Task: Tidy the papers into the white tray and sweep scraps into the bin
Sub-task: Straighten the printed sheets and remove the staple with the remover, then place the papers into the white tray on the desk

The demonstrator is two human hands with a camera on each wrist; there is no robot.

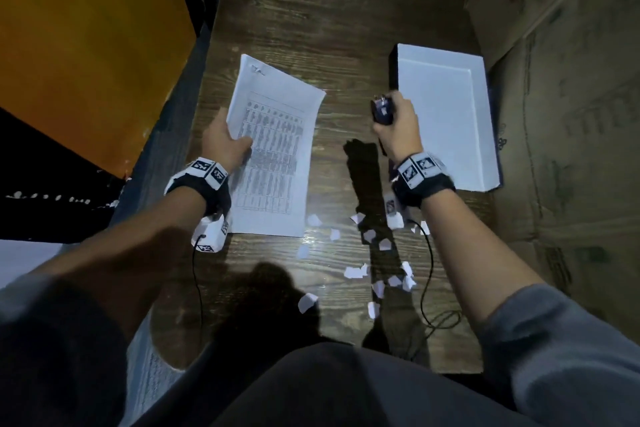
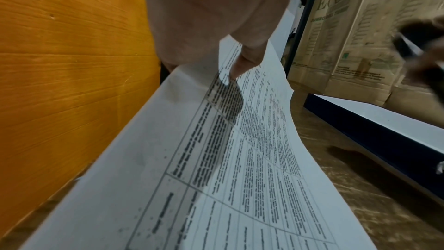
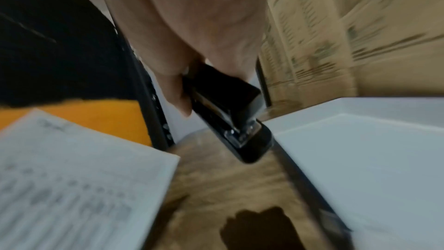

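Observation:
A stack of printed papers point(image 1: 273, 149) with a table on the top sheet lies left of centre on the dark wooden table point(image 1: 332, 28). My left hand point(image 1: 225, 139) pinches its left edge, thumb on top, and that side is lifted, as the left wrist view shows the papers point(image 2: 240, 159) curling up. The empty white tray point(image 1: 446, 114) stands at the right. My right hand point(image 1: 394, 121) grips a black stapler point(image 1: 382, 111) just left of the tray; the right wrist view shows the stapler point(image 3: 230, 113) beside the tray point(image 3: 360, 159). Several white paper scraps point(image 1: 367, 253) lie near the front.
Cardboard boxes point(image 1: 561, 114) wall the right side. An orange panel point(image 1: 86, 45) stands to the left of the table. Wrist-camera cables point(image 1: 429, 281) trail over the scraps. No bin shows in any view.

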